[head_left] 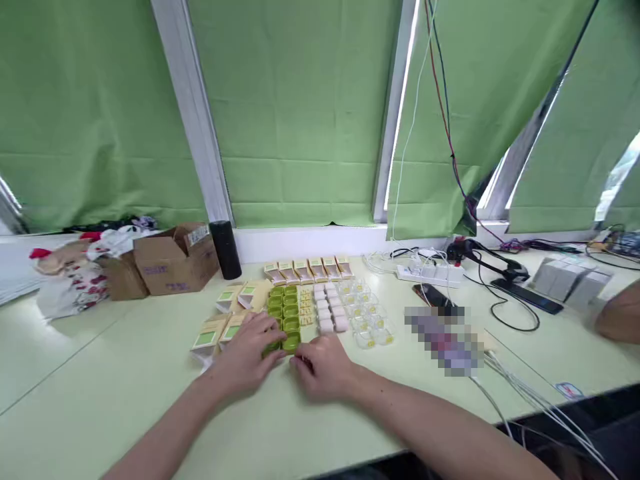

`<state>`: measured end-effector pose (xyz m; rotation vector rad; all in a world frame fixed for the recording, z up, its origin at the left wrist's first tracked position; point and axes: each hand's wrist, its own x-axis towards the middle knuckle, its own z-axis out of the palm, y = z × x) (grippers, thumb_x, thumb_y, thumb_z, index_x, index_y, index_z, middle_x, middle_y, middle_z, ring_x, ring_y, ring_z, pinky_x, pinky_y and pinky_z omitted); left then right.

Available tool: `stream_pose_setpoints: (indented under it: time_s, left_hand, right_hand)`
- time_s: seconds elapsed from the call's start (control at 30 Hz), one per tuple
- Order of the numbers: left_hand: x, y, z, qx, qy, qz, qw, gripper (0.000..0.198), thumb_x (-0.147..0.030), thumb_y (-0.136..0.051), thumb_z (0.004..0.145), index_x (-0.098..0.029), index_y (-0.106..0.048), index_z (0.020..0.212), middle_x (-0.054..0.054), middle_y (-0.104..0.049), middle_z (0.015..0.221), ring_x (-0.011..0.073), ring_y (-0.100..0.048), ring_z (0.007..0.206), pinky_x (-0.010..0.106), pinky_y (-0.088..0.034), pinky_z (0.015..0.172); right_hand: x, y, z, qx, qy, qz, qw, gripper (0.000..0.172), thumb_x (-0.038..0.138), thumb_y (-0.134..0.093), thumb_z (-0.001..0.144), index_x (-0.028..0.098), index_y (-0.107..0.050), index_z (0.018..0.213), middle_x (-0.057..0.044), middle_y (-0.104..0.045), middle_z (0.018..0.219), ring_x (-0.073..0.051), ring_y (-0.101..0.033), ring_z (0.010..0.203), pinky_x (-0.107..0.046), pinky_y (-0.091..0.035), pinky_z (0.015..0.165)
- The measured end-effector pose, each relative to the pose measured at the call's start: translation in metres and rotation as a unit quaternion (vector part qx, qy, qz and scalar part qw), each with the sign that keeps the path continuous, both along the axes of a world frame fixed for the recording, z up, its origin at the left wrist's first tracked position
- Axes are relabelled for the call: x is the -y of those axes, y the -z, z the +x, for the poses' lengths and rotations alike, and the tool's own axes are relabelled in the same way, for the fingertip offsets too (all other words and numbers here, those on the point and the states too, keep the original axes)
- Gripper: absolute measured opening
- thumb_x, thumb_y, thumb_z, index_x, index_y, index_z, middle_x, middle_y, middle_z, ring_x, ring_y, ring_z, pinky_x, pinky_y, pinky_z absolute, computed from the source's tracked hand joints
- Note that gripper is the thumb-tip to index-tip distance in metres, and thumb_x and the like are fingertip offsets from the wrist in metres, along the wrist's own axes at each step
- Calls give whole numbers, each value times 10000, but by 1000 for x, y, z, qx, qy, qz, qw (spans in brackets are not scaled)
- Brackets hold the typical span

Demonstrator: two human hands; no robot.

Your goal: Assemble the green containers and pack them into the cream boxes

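Small square green plastic containers [291, 324] stand in two columns on the table. My left hand [250, 348] is bent around the nearest container of the left column, thumb at its near side and fingers over its far side. Against the near edge of the right column, my right hand [323, 365] is closed with curled fingers; what they pinch, if anything, is hidden. To the right of the columns are small yellow pieces [307, 308], white-pink blocks [336, 311] and clear cups [365, 317] with yellow spots. Folded cartons with green panels [206, 339] lie beside my left hand.
Beige cartons [310, 269] form a row behind. At the back left are a cardboard box [173, 267], a black cylinder [225, 250] and a cloth bag [73, 283]. To the right lie a phone [434, 298], a power strip [430, 273] and cables. Another person's arm [620, 313] shows far right.
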<state>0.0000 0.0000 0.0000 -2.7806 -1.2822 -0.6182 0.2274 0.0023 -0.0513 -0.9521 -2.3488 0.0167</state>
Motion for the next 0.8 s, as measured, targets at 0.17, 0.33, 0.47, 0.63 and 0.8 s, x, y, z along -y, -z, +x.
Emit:
stream_pose_setpoints:
  time_s: [0.17, 0.33, 0.47, 0.63, 0.8]
  left_hand:
    - [0, 2, 12, -8, 32, 4, 999, 71, -223, -692, 946, -244, -751, 980, 53, -679, 955, 272, -576, 976, 414, -408, 896]
    - [-2, 7, 14, -4, 40, 18, 999, 132, -173, -655, 962, -252, -760, 982, 49, -699, 942, 256, -583, 949, 394, -403, 860]
    - [-3, 10, 14, -2, 45, 24, 999, 189, -134, -606, 977, -242, -751, 922, 43, -704, 923, 244, -589, 933, 390, -389, 840]
    - [-5, 13, 14, -4, 46, 33, 998, 232, -107, -578, 982, -224, -728, 850, 28, -678, 848, 230, -579, 874, 390, -374, 823]
    - [-5, 15, 14, 5, 48, 40, 998, 215, -117, -600, 984, -232, -728, 856, 25, -696, 858, 233, -588, 884, 380, -369, 822]
  right_hand:
    - [-2, -1, 5, 0, 10, -9, 1000, 175, 258, -621, 888, 205, -683, 734, -22, -740, 642, -159, -585, 528, -293, -267, 547]
    - [-5, -1, 6, -8, -2, -13, 1000, 191, 281, -626, 912, 204, -678, 744, -20, -739, 650, -152, -576, 529, -292, -264, 553]
    - [-6, -2, 7, -6, -6, -15, 1000, 208, 282, -616, 924, 203, -675, 741, -16, -725, 633, -146, -559, 518, -288, -258, 554]
    - [-7, -3, 7, -12, 0, -8, 1000, 216, 266, -635, 911, 198, -661, 708, -14, -719, 621, -137, -546, 509, -290, -235, 549]
    - [-8, 0, 7, -31, 6, -1, 999, 202, 242, -650, 896, 202, -642, 698, 0, -689, 590, -130, -539, 503, -281, -225, 546]
